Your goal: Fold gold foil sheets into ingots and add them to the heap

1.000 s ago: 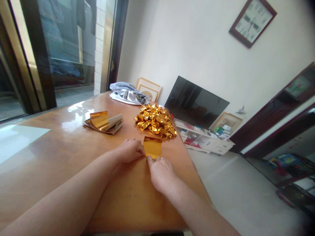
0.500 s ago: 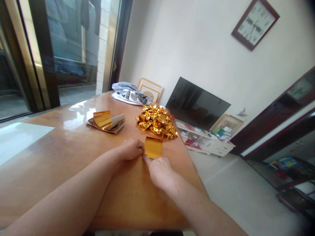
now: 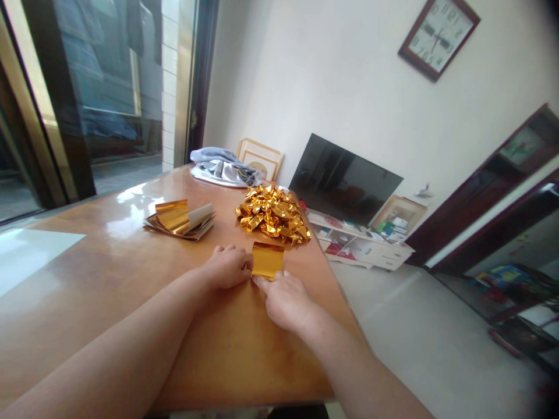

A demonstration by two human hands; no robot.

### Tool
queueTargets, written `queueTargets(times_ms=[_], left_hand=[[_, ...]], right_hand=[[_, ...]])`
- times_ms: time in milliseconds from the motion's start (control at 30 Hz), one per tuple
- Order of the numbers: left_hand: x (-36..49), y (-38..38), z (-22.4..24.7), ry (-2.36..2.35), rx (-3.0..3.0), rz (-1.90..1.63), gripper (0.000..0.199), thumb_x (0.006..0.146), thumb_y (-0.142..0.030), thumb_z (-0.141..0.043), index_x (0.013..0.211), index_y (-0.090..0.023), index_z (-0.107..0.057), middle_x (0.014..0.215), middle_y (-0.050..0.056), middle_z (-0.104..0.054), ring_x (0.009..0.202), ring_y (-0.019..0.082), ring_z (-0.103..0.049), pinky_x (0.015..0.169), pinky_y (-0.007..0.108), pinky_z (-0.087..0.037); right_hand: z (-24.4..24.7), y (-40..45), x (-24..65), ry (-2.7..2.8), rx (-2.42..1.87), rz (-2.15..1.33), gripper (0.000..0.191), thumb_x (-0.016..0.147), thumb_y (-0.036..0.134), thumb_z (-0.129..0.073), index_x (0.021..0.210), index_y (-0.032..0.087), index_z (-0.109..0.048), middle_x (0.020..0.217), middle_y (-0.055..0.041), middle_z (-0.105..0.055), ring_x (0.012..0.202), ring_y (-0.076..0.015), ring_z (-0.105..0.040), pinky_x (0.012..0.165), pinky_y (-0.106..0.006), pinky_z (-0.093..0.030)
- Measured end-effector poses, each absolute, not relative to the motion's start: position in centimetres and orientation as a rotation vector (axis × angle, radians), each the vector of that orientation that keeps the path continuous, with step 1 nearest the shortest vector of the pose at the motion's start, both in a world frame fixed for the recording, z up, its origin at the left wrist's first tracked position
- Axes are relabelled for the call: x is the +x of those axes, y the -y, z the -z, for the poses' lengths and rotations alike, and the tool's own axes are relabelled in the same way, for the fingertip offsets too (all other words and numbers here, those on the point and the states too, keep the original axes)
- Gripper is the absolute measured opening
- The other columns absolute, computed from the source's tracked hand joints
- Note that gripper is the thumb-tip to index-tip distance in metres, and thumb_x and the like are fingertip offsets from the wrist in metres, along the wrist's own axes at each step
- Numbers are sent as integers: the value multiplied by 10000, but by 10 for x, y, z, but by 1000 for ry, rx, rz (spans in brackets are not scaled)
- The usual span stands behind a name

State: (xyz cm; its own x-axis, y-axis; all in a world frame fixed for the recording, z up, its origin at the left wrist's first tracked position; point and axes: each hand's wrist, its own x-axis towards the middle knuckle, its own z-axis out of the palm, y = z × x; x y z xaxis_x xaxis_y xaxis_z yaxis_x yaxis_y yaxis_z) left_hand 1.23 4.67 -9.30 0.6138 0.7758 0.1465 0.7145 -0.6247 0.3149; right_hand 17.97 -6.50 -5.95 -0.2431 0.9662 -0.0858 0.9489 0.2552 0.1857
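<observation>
A small sheet of gold foil paper (image 3: 268,259) lies on the table just ahead of my hands, its far edge curling up. My left hand (image 3: 229,266) is closed at the sheet's near left corner, fingers bent and pinching there. Along the near edge rests my right hand (image 3: 286,298), its fingers curled against the paper with the fingertips close to the left hand's. Just beyond the sheet is a heap of folded gold foil pieces (image 3: 275,215). Farther left sits a stack of foil paper sheets (image 3: 179,221), the top ones curled.
The glossy wooden table (image 3: 209,361) has its right edge close by my right arm. Folded cloth (image 3: 222,166) lies at the far end. A pale sheet (image 3: 35,253) is at the left. Beyond stand a television (image 3: 345,180) and a low white cabinet (image 3: 367,250).
The view has shifted slightly, moving everything a little left. My left hand's fingers have lifted a bit, and the right hand's fingers now lie more along the sheet's near edge.
</observation>
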Motion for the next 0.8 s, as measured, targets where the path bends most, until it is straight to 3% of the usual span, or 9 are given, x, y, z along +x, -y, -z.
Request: queueTargets(times_ms=[500, 800], left_hand=[[13, -49, 93, -1279, 2546, -362, 161, 792, -368, -593, 842, -278, -716, 960, 53, -716, 966, 280, -574, 852, 442, -364], [15, -48, 93, -1271, 2572, -408, 123, 778, -301, -588, 809, -250, -696, 917, 59, -719, 958, 277, -594, 842, 415, -382]], right_hand=[[64, 89, 232, -2257, 2107, -83, 531, 868, 185, -486, 1344, 368, -638, 1148, -110, -630, 1084, -295, -532, 890, -406, -367], [54, 69, 240, -2294, 2269, -110, 320, 989, 241, -420, 1005, 227, -740, 1015, -88, -687, 1012, -224, -597, 896, -317, -400]])
